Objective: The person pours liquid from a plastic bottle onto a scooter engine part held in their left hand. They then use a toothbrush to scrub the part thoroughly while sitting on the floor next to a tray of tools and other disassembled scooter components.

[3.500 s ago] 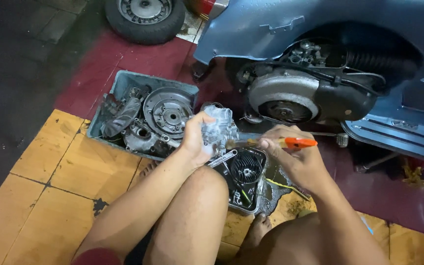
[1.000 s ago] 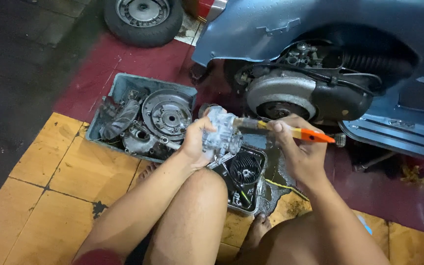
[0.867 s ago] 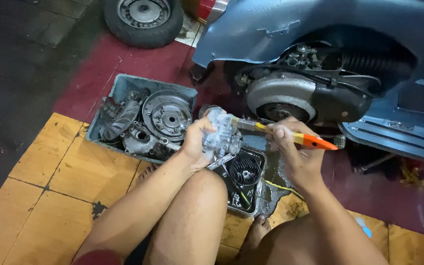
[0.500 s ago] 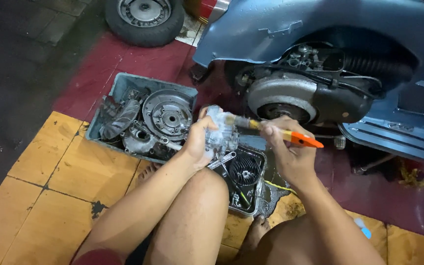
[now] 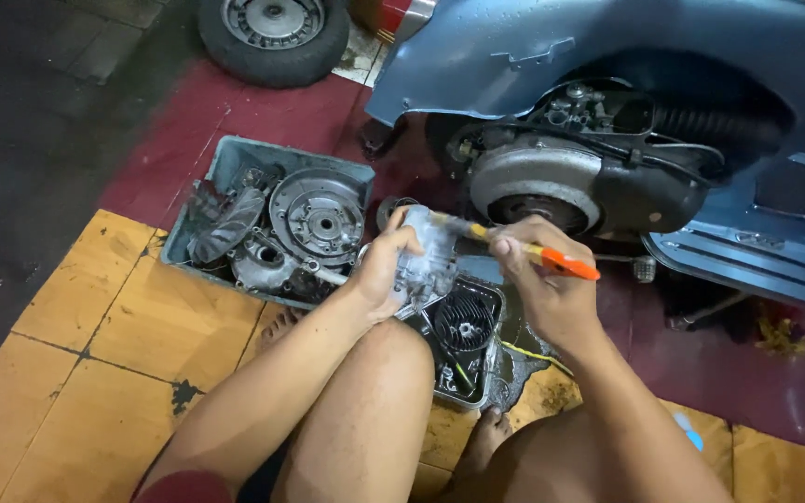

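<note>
Orange-handled brush (image 5: 524, 249) clamped in right hand (image 5: 542, 289) fingers; left hand (image 5: 386, 270) grips wet metal part (image 5: 429, 256) above tray rim (image 5: 477, 399).

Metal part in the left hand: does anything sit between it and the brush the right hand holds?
Nothing visible. The left hand grips the metal part, and the right hand holds the orange-handled brush directly against it.

I take the blue scooter (image 5: 626, 56) as my landmark. I see its grey engine cover (image 5: 538, 177) low on its side. A loose wheel (image 5: 272, 33) lies to the left of the scooter. Below and left of the scooter stands a grey tray (image 5: 225, 158) with a round metal disc (image 5: 317, 216). Just under the engine sits a black tray (image 5: 488, 298) holding a finned black part (image 5: 463, 321).
</note>
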